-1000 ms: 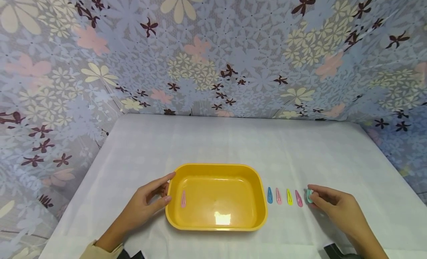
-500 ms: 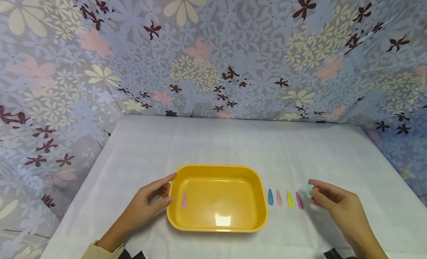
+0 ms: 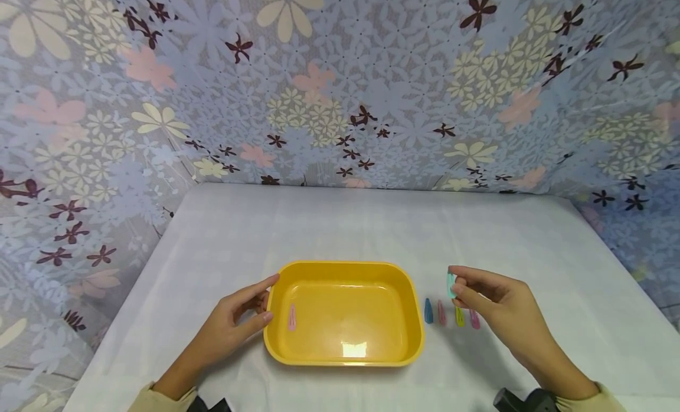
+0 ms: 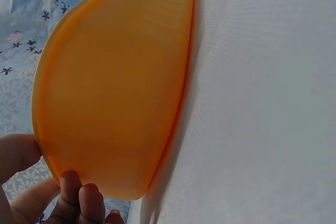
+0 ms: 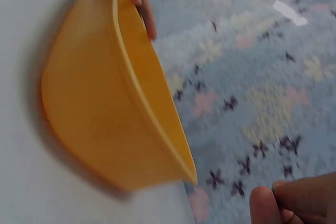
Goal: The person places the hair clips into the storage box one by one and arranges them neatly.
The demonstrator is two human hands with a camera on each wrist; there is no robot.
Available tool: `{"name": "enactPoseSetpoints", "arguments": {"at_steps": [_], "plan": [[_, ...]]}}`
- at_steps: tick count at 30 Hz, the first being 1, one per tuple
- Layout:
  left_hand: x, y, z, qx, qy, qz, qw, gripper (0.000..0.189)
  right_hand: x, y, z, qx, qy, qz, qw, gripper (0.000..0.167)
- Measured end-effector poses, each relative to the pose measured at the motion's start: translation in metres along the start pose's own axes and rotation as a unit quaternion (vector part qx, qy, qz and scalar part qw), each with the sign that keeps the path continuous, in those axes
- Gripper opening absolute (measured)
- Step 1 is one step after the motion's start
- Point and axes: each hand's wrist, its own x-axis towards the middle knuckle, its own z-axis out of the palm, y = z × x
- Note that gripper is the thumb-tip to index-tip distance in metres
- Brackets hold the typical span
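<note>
Yellow oblong plastic tray (image 3: pixel 350 314): left hand (image 3: pixel 234 322), spread, touching its left side; right hand (image 3: pixel 498 300), to its right, pinching slim mint-green clip (image 3: pixel 451 284).

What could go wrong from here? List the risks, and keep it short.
1. The teal clip is pinched at the fingertips of the right hand, in the air outside the yellow tray; it could slip and miss the tray.
2. That hand is above the row of four clips, so dipping might knock them askew.
3. The left hand holds one tray end; a tug might shift the pink clip inside.
</note>
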Motion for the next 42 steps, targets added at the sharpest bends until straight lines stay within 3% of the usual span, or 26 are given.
{"name": "enactPoseSetpoints", "arguments": {"at_steps": [9, 14, 23, 36, 42], "plan": [[-0.001, -0.003, 0.0, -0.001, -0.004, 0.006, 1.0, 0.058, 0.009, -0.015, 0.024, 0.046, -0.064, 0.017, 0.9967, 0.041], [0.001, -0.003, -0.001, 0.004, -0.003, 0.01, 0.9999, 0.058, 0.013, -0.017, 0.04, 0.041, -0.102, 0.032, 0.9934, 0.04], [0.001, -0.004, -0.003, 0.007, -0.004, -0.001, 1.0, 0.058, 0.016, -0.028, 0.068, 0.034, -0.142, -0.018, 0.9891, 0.036], [-0.001, -0.007, -0.002, -0.005, -0.005, -0.002, 1.0, 0.059, 0.024, -0.047, 0.114, 0.082, -0.228, 0.004, 0.9701, 0.035], [-0.001, -0.004, -0.003, -0.023, -0.012, -0.008, 0.9996, 0.059, 0.029, -0.055, 0.143, 0.075, -0.251, 0.011, 0.965, 0.029]]}}
